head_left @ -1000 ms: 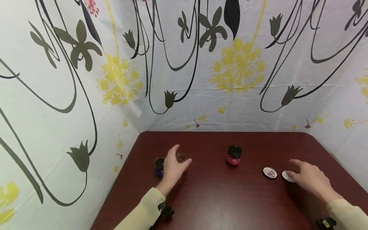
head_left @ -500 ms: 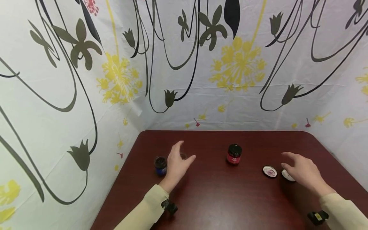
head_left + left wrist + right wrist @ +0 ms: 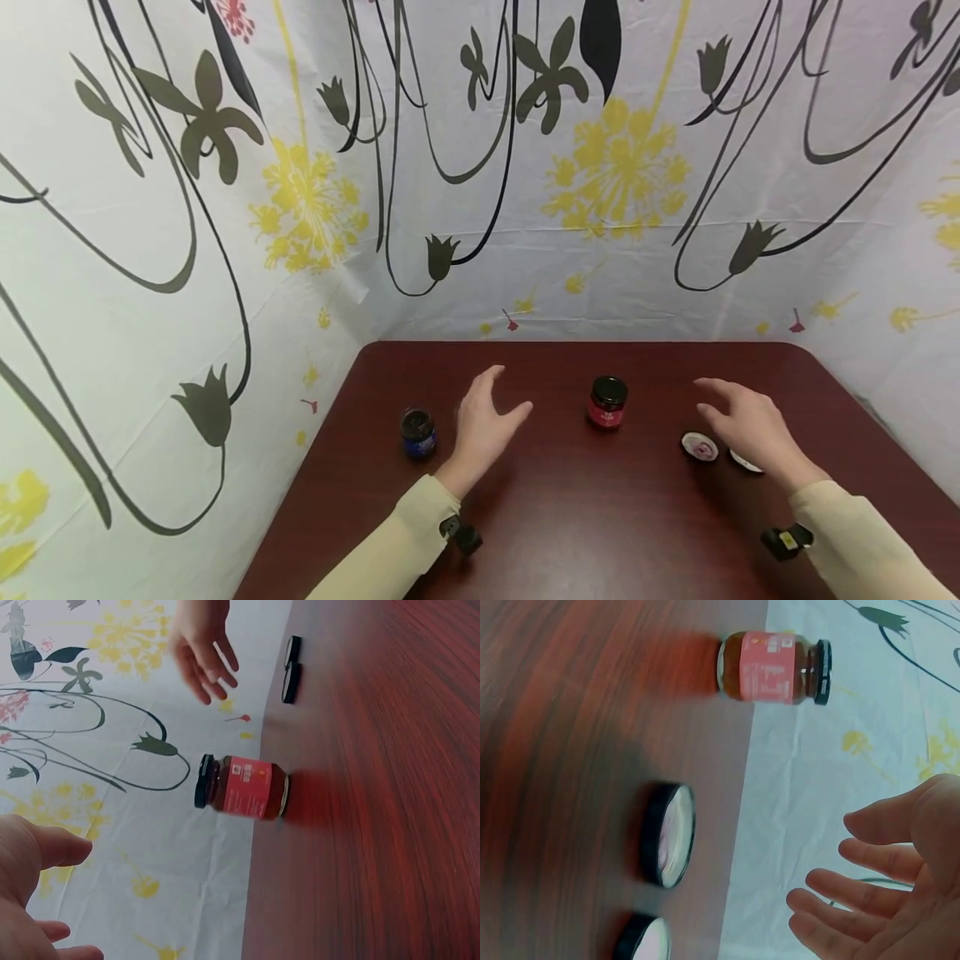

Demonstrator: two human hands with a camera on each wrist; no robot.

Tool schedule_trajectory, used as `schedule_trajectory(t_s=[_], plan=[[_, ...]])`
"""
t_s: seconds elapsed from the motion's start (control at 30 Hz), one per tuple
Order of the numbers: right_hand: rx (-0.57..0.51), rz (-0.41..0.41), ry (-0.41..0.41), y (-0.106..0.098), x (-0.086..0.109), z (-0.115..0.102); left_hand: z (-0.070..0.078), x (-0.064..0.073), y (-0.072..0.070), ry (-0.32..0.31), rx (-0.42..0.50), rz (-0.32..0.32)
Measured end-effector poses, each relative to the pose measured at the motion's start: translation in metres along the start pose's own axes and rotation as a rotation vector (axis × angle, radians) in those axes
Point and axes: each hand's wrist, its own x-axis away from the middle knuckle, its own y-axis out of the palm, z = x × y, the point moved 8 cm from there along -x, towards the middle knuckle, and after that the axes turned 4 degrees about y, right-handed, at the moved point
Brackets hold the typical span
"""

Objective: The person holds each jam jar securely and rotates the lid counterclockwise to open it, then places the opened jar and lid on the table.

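A glass jar (image 3: pixel 607 404) with a red label and black lid stands upright between my hands, touched by neither. My left hand (image 3: pixel 480 429) is raised over the table to its left, thumb and fingers spread, holding nothing. On the other side my right hand (image 3: pixel 753 429) hovers, fingers parted and nothing in them. Below it lie two black lids, pale insides up: one lid (image 3: pixel 699 447) in plain sight, the other lid (image 3: pixel 746 463) partly covered by the hand. In the right wrist view, the red-labelled jar (image 3: pixel 769 667) has its lid on.
A lidless jar (image 3: pixel 417 435) with a blue label stands at the left of the dark red table (image 3: pixel 577 525). Another jar seen earlier near it is now hidden behind the left hand. A patterned cloth (image 3: pixel 465 208) rises behind and beside the table.
My left hand has moved rightward, away from the jars at left, and the blue-labelled jar shows fully. My right hand has moved leftward from above the lids toward the red-labelled jar.
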Motion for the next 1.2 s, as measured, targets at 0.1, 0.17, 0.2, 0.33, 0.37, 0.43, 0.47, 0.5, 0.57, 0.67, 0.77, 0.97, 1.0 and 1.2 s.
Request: schedule_trajectory(t_s=[0.1,0.17,0.2,0.33,0.37,0.43,0.47,0.5,0.57,0.67,0.77,0.97,1.0,1.2], plan=[[-0.014,-0.001,-0.006,0.003,-0.006,-0.008,0.002,-0.001,0.009,0.0,0.009,-0.025],[-0.026,0.002,-0.014,0.004,-0.01,-0.013,0.003,-0.001,0.015,0.003,0.023,-0.041],[-0.032,0.003,-0.016,0.004,-0.012,-0.015,0.003,-0.002,0.017,0.004,0.027,-0.048],[-0.079,0.009,-0.024,0.007,-0.02,-0.024,0.004,-0.004,0.028,0.004,0.026,-0.069],[-0.087,0.011,-0.025,0.007,-0.021,-0.026,0.004,-0.004,0.031,0.003,0.022,-0.074],[-0.099,0.014,-0.028,0.009,-0.024,-0.029,0.004,-0.005,0.037,-0.002,0.024,-0.088],[-0.105,0.012,-0.03,0.011,-0.025,-0.03,0.003,-0.005,0.04,-0.007,0.022,-0.095],[-0.109,0.01,-0.032,0.012,-0.026,-0.032,0.003,-0.005,0.043,-0.013,0.021,-0.103],[-0.116,0.001,-0.036,0.015,-0.027,-0.035,0.002,-0.005,0.049,-0.022,0.022,-0.117],[-0.137,-0.02,-0.038,0.02,-0.03,-0.04,0.0,-0.006,0.058,-0.025,0.022,-0.141],[-0.152,-0.035,-0.04,0.026,-0.033,-0.044,-0.001,-0.008,0.068,-0.018,0.019,-0.165],[-0.162,-0.066,-0.055,0.036,-0.037,-0.052,-0.003,-0.012,0.086,-0.022,0.008,-0.211],[-0.167,-0.073,-0.053,0.038,-0.037,-0.053,-0.003,-0.013,0.088,-0.021,0.004,-0.218],[-0.183,-0.111,-0.052,0.047,-0.035,-0.057,-0.003,-0.018,0.108,-0.017,0.007,-0.266]])
